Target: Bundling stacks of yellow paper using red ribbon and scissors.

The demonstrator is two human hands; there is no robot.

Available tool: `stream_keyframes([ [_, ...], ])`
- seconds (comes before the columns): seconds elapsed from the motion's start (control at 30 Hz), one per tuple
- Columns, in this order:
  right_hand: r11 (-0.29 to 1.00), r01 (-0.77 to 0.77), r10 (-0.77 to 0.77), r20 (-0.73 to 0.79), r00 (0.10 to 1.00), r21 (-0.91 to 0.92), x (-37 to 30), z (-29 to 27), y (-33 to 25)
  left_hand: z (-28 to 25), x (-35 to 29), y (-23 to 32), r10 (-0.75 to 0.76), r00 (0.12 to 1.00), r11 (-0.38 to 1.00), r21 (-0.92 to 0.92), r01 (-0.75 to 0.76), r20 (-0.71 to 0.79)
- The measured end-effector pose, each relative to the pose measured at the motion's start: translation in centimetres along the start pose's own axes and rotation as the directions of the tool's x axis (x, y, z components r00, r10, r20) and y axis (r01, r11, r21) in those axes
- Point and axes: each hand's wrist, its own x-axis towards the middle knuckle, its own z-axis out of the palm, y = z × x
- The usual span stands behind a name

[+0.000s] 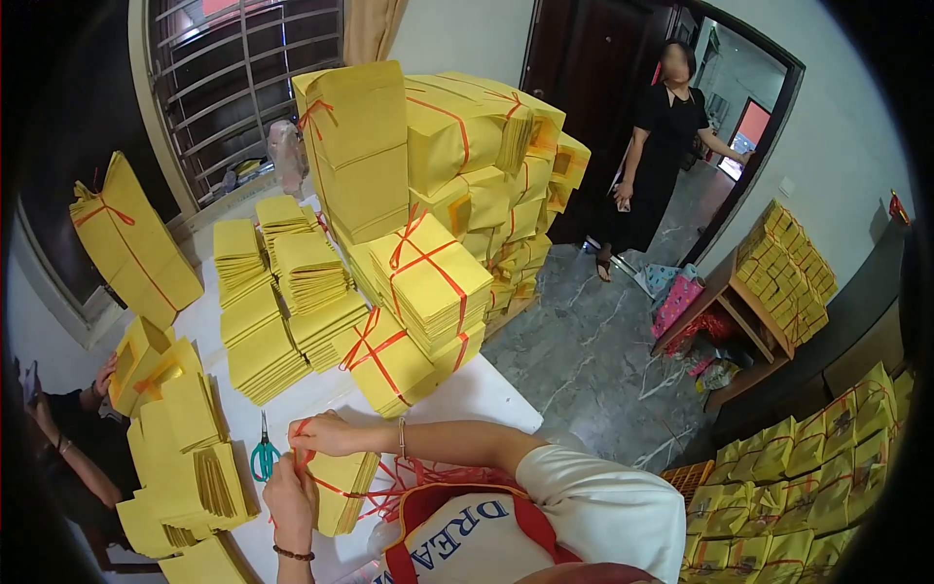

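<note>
The person's right hand [333,435] and left hand [290,498] meet above the near edge of the white bench [491,394]. The right grip is closed, fingers pinching a red ribbon [336,488]; the left grip, just below it, is closed on the same ribbon. The ribbon runs across a yellow bundle [341,510], which lies on the bench right beside the left hand, between it and the person's body. Loose red strands [407,477] lie bunched to the right of this bundle, against the person's front.

Scissors [264,459] with teal handles lie on the bench just beyond the left hand, blades pointing away. Farther off, a tied bundle [389,373] lies flat, with a taller tied one [435,277] next to it. Untied stacks [258,341] stand in rows to their left, and a high pile [452,146] of bundles rises behind.

At the left, yellow packets [185,428] are heaped along the side of the bench, and a co-worker's hand [105,377] touches or is close to them; which, one cannot tell. Another person [666,156] in black stands at the doorway. More bundles sit on a wooden shelf [754,326] and fill the lower right corner.
</note>
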Motion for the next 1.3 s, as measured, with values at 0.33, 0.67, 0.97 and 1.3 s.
stream_keyframes([
  [0.33, 0.982, -0.108, 0.124, -0.101, 0.987, 0.156, -0.7, 0.3, -1.0, 1.2, -0.5, -2.2, 0.123, 0.982, 0.992, -0.022, -0.127, -0.141],
  [0.67, 0.78, 0.341, -0.526, -0.255, 0.811, -0.524, -3.0, 1.8, -1.6, -1.1, 1.8, -3.1, -0.144, 0.795, 0.297, -0.741, 0.603, 0.589],
  [0.97, 0.862, 0.332, -0.388, -0.075, 0.919, -0.384, -3.2, 0.2, -1.7, -1.5, 1.5, -2.9, -0.16, 0.808, 0.236, -0.773, 0.589, 0.567],
  [1.3, 1.0, 0.018, -0.018, 0.057, 0.998, 0.006, -2.0, -2.0, 0.2, -1.5, 1.2, -1.9, -0.27, 0.887, 0.608, -0.648, 0.458, 0.374],
])
